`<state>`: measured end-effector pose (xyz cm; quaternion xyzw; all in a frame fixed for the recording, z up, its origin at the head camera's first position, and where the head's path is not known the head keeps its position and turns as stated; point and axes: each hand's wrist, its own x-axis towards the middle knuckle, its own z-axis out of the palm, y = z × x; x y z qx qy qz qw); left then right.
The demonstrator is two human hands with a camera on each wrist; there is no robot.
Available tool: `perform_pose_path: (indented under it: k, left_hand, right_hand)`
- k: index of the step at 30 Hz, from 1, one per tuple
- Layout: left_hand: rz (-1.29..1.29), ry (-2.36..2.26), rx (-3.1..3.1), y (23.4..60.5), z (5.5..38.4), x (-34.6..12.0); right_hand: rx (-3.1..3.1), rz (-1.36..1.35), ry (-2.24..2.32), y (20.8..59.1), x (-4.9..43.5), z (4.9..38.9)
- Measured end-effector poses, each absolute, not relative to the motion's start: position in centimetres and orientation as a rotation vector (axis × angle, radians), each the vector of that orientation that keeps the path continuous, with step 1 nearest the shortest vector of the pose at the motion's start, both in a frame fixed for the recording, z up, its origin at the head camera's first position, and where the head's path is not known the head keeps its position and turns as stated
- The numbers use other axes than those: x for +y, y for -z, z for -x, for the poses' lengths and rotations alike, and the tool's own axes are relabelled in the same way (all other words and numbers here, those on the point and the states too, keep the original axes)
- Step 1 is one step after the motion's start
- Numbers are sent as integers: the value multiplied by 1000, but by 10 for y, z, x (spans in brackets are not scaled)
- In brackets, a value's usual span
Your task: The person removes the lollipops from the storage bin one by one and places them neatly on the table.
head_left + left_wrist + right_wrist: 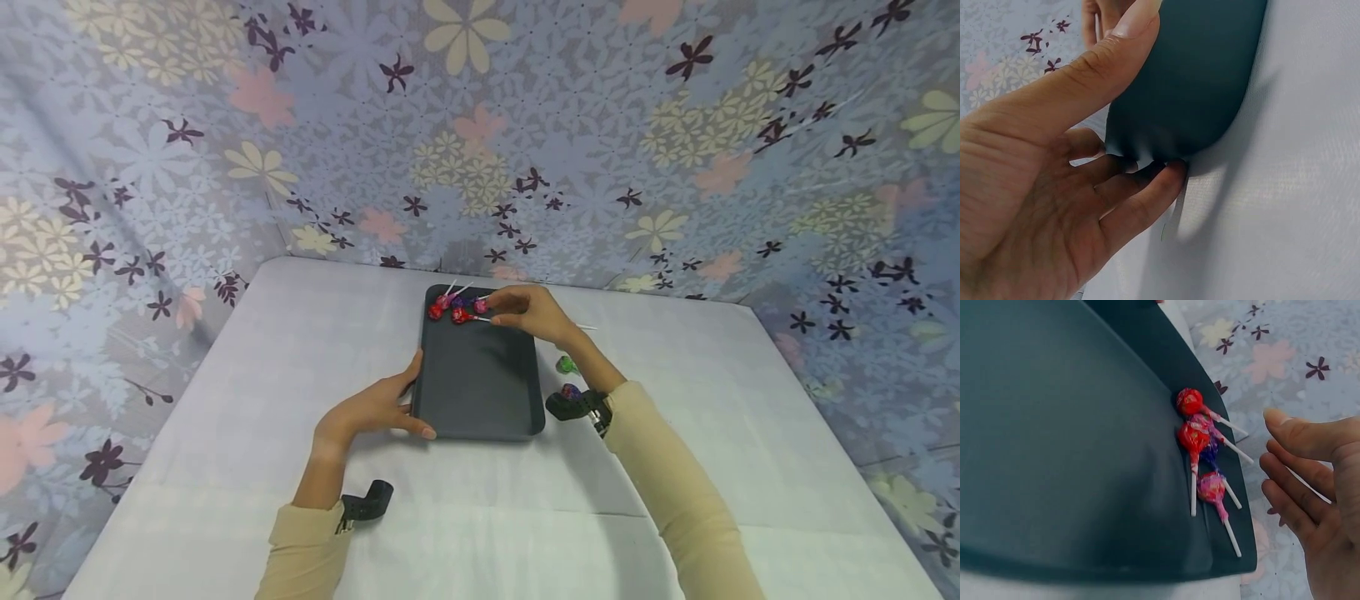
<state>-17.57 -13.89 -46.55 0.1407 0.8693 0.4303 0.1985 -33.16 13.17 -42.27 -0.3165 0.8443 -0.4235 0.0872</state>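
Observation:
My left hand grips the left side of a dark grey baking tray. In the left wrist view, the thumb lies along the tray's edge and the fingers curl against its side. Several wrapped lollipops lie together in the tray's far left part, among them a red lollipop, a pink lollipop and a purple lollipop. Over the far right corner hovers my right hand, fingers loosely bent. The right wrist view shows nothing between its thumb and fingers, which are apart from the lollipop sticks.
Right of the tray, a green lollipop and a purple-wrapped lollipop lie on the white-covered table, the latter partly behind the wrist camera. A white stick shows beyond the right forearm. Flowered cloth rises behind the table.

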Motion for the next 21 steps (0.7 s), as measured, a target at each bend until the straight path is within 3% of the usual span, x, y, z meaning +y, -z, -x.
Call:
perform_pose_path:
  k: [10,21]
  left_hand:
    - [-391,-1198,2428,465,175,-140]
    - [-398,-1189,2430,464,173,-140]
  right_hand:
    - [2487,1024,1272,423,109,341]
    - [2485,937,1294,425,92,348]
